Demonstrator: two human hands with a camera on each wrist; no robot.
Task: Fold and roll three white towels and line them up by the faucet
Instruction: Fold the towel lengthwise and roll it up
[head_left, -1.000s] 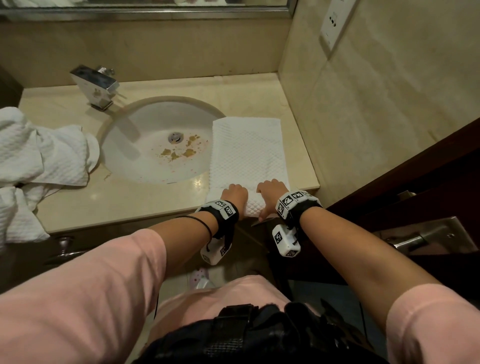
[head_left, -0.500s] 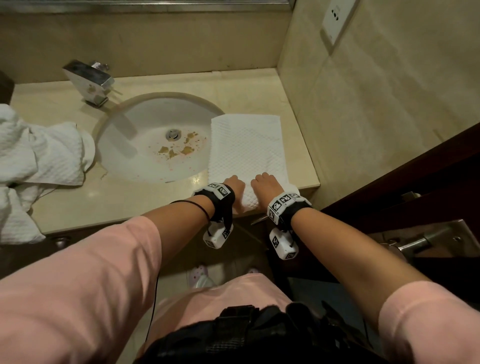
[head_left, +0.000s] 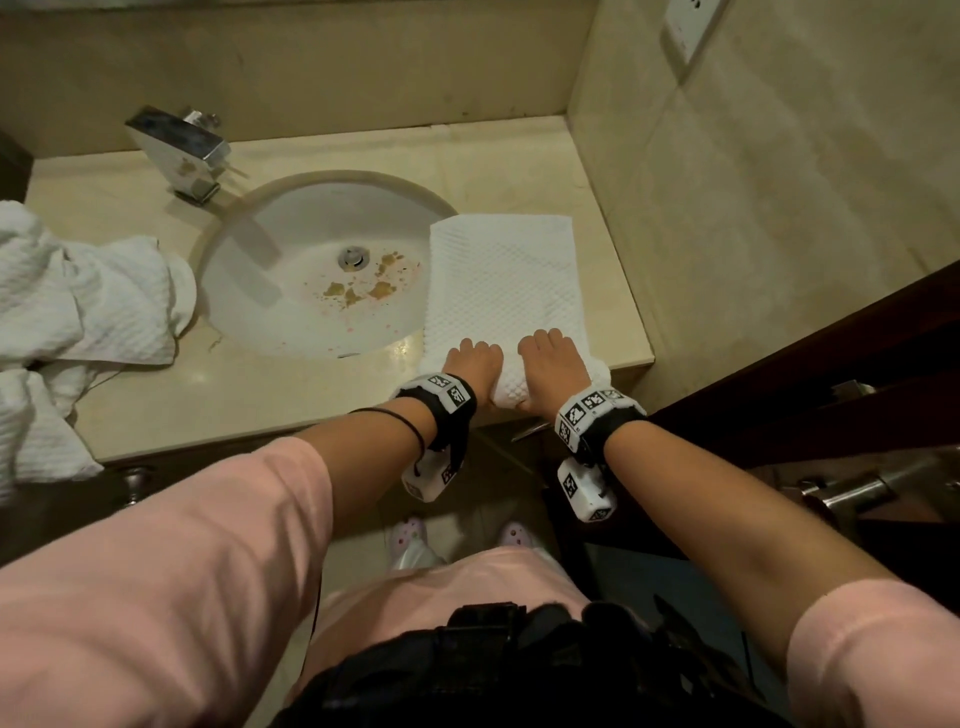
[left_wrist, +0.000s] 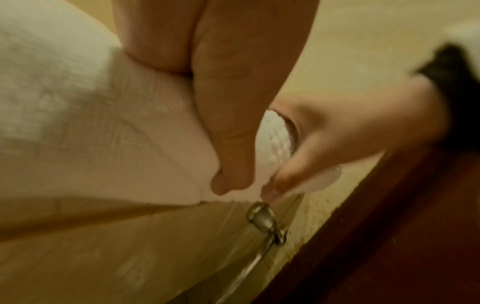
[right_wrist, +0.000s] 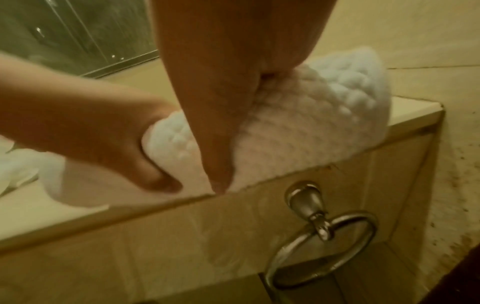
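Note:
A folded white waffle towel (head_left: 501, 280) lies on the counter (head_left: 519, 156) to the right of the sink, its long side running away from me. Its near end is rolled up at the counter's front edge. My left hand (head_left: 470, 358) and right hand (head_left: 550, 353) sit side by side on that roll (right_wrist: 311, 115), fingers curled over the top and thumbs behind it. The left wrist view shows my left thumb (left_wrist: 228, 144) pressed into the towel (left_wrist: 78, 123). The faucet (head_left: 179, 150) stands at the back left. A heap of loose white towels (head_left: 78, 306) lies on the far left.
The stained sink basin (head_left: 291, 322) lies between the towel heap and the folded towel. A tiled wall (head_left: 753, 208) runs close along the counter's right side. A metal towel ring (right_wrist: 319, 246) hangs below the front edge. A dark wooden door with a metal handle (head_left: 852, 488) stands to the right.
Both hands have pushed the rolled near end of the towel a little farther from me. The roll is thicker and the flat part shorter.

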